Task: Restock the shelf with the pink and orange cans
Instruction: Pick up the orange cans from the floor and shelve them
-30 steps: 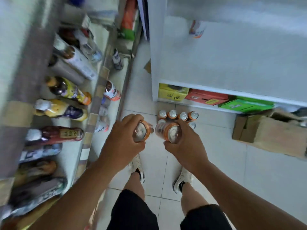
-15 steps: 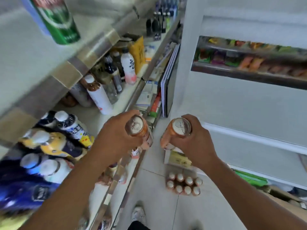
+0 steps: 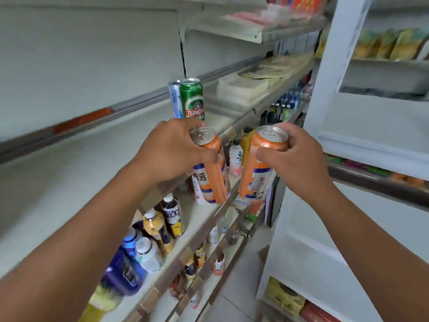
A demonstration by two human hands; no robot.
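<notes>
Blocking the middle of the shelf (image 3: 92, 156) with a green can (image 3: 192, 101) and a blue can (image 3: 174, 98); leaving bare room to their left.

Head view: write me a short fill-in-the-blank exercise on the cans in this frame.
1. The left can, gripped by the left hand, is mostly ____ in colour.
2. The right hand grips the right can near its ____ end.
3. The green can stands ____ on the shelf.
4. The neighbouring can is ____ and white.
Missing words: orange; top; upright; blue.
</notes>
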